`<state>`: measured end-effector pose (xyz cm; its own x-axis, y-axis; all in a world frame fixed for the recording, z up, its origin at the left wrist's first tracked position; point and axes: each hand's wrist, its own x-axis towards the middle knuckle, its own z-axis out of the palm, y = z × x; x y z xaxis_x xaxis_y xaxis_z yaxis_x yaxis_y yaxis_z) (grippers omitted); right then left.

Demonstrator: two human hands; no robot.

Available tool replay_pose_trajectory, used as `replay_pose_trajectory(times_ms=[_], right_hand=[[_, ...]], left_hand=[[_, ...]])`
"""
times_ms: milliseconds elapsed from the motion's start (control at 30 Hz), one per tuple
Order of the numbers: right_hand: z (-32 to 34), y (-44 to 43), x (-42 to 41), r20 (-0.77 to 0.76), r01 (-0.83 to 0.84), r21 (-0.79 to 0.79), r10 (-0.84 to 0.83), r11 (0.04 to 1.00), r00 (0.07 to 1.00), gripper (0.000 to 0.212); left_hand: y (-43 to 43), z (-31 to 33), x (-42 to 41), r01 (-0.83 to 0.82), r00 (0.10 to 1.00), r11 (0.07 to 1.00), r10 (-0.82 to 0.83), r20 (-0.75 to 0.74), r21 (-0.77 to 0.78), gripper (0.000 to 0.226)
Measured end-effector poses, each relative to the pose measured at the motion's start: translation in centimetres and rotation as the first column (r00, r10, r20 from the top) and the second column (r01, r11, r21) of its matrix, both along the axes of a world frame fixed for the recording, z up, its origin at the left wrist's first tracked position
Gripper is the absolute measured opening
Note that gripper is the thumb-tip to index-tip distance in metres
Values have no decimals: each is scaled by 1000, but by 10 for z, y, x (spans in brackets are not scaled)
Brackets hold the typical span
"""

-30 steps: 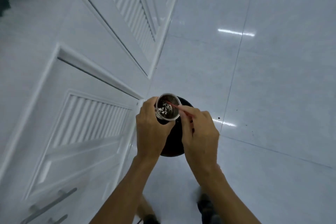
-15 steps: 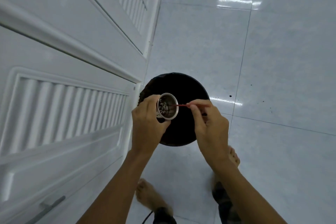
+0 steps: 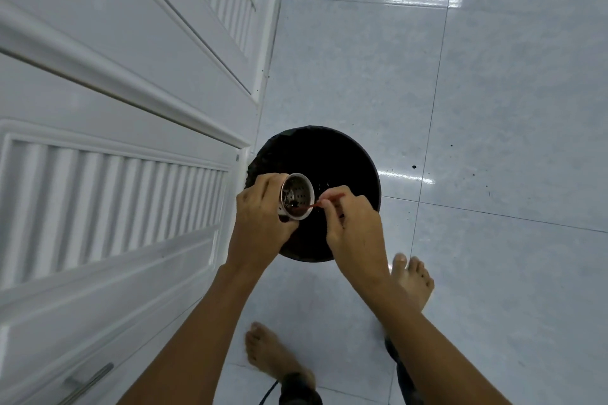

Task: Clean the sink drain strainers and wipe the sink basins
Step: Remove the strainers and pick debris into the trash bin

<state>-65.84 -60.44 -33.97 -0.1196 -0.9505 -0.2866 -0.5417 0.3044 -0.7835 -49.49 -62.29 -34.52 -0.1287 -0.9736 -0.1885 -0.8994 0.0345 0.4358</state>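
Note:
My left hand (image 3: pixel 261 214) grips a metal drain strainer (image 3: pixel 297 194), a perforated cup tilted with its mouth toward the right, dark debris at its lower lip. My right hand (image 3: pixel 352 223) pinches a thin red stick (image 3: pixel 325 201) whose tip reaches into the strainer's mouth. Both hands hover over a round black bin (image 3: pixel 329 154) standing on the floor beside the cabinet corner. The sink is not in view.
White louvred cabinet doors (image 3: pixel 115 194) fill the left side, with a metal handle (image 3: pixel 87 383) at the bottom left. Glossy pale floor tiles (image 3: pixel 493 108) carry a few dark specks right of the bin. My bare feet (image 3: pixel 411 279) stand just below the bin.
The view has tipped further down, bringing the whole bin and both feet into sight. The stick's tip has gone lower in the strainer's mouth, and the white bits seen inside earlier are gone.

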Motion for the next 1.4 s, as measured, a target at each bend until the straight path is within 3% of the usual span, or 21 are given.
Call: replay_pose_trajectory(times_ms=[67,233,367,467,567,633,733,900,1000,1067,1167,1233,1333,1400], right_hand=[[-6,-2,-5,-3,63,14,-63,998,998,13],[-6,9,5,157,92,-65,-81,994,984,10],[-15,13,10,62,167,-25,-166,986,984,14],[-16,13,8,87,260,-55,-254,964,963,14],[-13,24,18,120,181,-120,-167,976,979,13],[-15,29,22,122,168,-87,-156,982,980,13],[-18,29,19,137,274,18,-274,962,952,13],[-23,50,24,89,72,-31,-69,997,994,15],[-30,44,17,49,202,40,-204,979,978,16],[-33,40,12,115,316,31,-318,948,941,14],[-32,46,18,275,288,94,-303,953,913,11],[-36,47,18,263,287,175,-326,942,908,10],[-46,38,0,171,460,281,-516,842,839,10],[-48,35,-4,274,433,328,-524,839,807,12]], left_hand=[[2,-2,5,-27,998,998,31,-56,60,71],[3,-9,9,-123,964,978,158,-212,169,75],[2,-12,4,-178,949,973,209,-238,147,74],[3,-13,5,-194,951,973,218,-218,125,73],[5,-13,5,-209,957,973,223,-186,93,76],[8,-10,5,-193,966,979,202,-159,68,77],[16,-11,6,-149,986,988,152,-65,40,75],[22,-16,14,-64,998,993,66,-20,94,77],[25,-17,18,-28,1000,990,28,4,136,77],[22,-16,17,-80,997,981,79,13,177,78],[15,-19,14,-38,999,973,35,20,226,79],[11,-18,11,36,999,966,-42,18,255,79],[6,-15,13,18,998,963,-32,48,268,82],[2,-16,13,3,999,955,-16,41,298,89]])
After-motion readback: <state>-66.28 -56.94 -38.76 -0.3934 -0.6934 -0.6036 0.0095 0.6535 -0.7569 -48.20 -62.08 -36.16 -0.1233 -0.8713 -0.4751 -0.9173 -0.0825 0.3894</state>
